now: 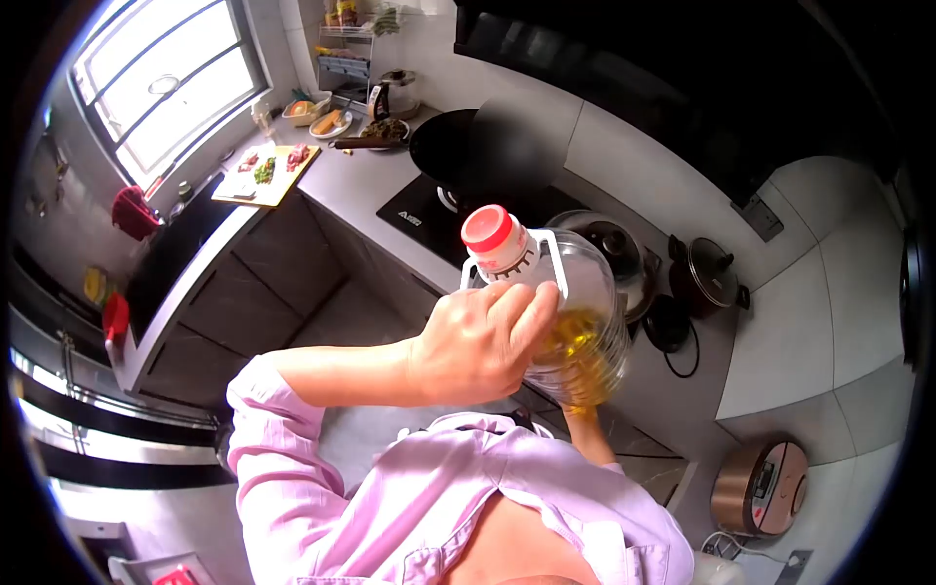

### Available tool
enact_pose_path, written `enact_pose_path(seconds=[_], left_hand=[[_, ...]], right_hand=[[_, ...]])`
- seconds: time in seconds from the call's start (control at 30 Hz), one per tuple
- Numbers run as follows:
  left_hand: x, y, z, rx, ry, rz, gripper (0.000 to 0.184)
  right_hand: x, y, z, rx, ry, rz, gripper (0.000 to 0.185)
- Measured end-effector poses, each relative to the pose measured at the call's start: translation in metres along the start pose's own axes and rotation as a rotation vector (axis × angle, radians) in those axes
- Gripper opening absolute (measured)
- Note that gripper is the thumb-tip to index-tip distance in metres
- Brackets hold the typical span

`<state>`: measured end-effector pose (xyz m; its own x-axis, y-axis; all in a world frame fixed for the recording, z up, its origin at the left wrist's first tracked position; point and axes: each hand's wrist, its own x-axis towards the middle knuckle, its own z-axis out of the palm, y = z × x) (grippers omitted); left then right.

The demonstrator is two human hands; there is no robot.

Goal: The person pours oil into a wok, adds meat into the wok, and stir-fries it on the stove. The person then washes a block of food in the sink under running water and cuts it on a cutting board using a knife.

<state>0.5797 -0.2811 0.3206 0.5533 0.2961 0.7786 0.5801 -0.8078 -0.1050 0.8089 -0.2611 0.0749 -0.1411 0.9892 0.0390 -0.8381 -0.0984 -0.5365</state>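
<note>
A large clear plastic oil bottle (600,341) with yellow oil low inside is held up in front of my chest. Its red cap (487,229) is on, and a white handle (558,261) loops around the neck. My left hand (483,341) is closed around that handle, knuckles up. Below and behind the bottle, my right hand (579,413) supports its lower part; the fingers are mostly hidden by the oil and plastic. Beyond the bottle a black wok (444,146) sits on the black stove (414,216), partly covered by a dark blur.
A lidded pot (624,255) and a dark lidded pot (707,273) stand behind the bottle. On the left counter lies a cutting board (283,185) with chopped food, near a plate (331,125). A rice cooker (760,487) stands at lower right. The range hood (663,78) hangs overhead.
</note>
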Motion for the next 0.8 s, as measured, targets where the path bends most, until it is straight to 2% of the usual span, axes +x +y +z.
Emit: enact_pose_path(seconds=[0.07,0.1,0.2,0.27,0.43,0.47,0.57,0.63,0.8], left_hand=[[0.001,-0.006,0.001,-0.23,0.014,-0.109,0.032],[0.006,-0.008,-0.005,-0.281,-0.059,-0.188,0.028],[0.019,-0.029,0.002,-0.468,-0.036,-0.384,0.01],[0.025,-0.046,0.02,-0.866,0.107,-0.539,0.007],[0.043,-0.067,0.038,-0.629,0.003,-0.625,0.01],[0.044,-0.072,0.045,-0.636,-0.015,-0.623,0.01],[0.039,-0.087,0.062,-0.344,-0.086,-0.648,0.009],[0.028,-0.098,0.069,-0.288,-0.09,-0.652,0.009],[0.007,-0.117,0.073,-0.14,-0.076,-0.689,0.01]], right_hand=[[-0.001,0.005,0.001,-0.013,0.005,0.032,0.05],[-0.001,0.008,0.001,-0.021,0.012,0.052,0.05],[0.001,0.017,-0.002,-0.033,0.042,0.12,0.049],[0.002,0.024,-0.008,-0.035,0.083,0.189,0.048],[0.012,0.023,-0.059,-0.129,0.142,0.491,0.041],[0.016,0.022,-0.07,-0.212,0.125,0.656,0.036],[0.016,0.012,-0.065,-0.191,0.243,0.572,0.028],[0.012,0.006,-0.063,-0.185,0.344,0.549,0.025],[0.003,-0.003,-0.081,-0.219,0.428,0.587,0.024]])
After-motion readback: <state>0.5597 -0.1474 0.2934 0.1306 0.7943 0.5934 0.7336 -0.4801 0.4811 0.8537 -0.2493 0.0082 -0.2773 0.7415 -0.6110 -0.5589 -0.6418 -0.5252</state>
